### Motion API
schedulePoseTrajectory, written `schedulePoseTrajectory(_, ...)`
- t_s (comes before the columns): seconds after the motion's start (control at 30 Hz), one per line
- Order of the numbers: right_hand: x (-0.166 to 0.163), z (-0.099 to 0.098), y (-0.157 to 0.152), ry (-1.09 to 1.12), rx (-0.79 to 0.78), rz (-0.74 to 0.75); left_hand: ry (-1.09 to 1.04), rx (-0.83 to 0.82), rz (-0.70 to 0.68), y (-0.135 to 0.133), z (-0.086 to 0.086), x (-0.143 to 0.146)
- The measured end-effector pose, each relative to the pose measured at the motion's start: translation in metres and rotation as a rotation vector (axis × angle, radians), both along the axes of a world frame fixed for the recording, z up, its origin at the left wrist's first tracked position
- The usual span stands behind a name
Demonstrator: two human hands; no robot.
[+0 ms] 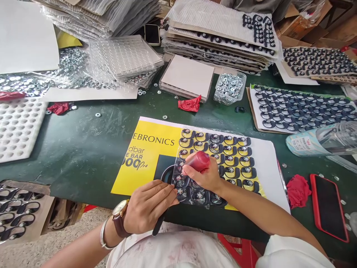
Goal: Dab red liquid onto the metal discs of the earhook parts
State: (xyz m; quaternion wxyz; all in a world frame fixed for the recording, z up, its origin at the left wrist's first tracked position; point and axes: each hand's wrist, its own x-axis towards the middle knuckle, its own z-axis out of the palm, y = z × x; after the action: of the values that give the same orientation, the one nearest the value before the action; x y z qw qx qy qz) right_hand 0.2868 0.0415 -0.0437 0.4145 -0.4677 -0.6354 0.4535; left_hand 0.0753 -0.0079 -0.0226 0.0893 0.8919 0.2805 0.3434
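Observation:
My right hand [208, 176] is wrapped round a red squeeze bottle [198, 160], tilted with its lower end toward the left. It hangs over rows of black curved pieces with shiny round centres [229, 158], set in a clear plastic sheet. At the sheet's lower left corner is my left hand [152, 203], fingers pressed together and thumb tucked beneath. The end of a black strip [160, 224] sticks out under its palm; the rest is hidden. Beneath the sheet lies a yellow printed card [147, 152]. The bottle's tip is hidden by my fingers.
A tub of metal discs [229, 89] stands behind, near a red crumpled cloth [189, 104]. Stacked sheets [220, 41] rise at the back. Another sheet of black pieces [304, 109], a clear bottle [320, 139] and a red-cased phone [329, 206] are on the right.

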Motion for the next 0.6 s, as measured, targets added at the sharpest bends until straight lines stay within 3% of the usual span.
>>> schedulePoseTrajectory(0.3, 0.0006, 0.0042, 0.0007, -0.051, 0.028, 0.029, 0.009, -0.011, 0.009, 0.0024, 0.0043, 0.0001)
schedulePoseTrajectory(0.6, 0.0029, 0.0023, -0.0032, -0.023, 0.023, 0.013, -0.117, -0.222, 0.014, 0.0074, -0.0008, -0.0060)
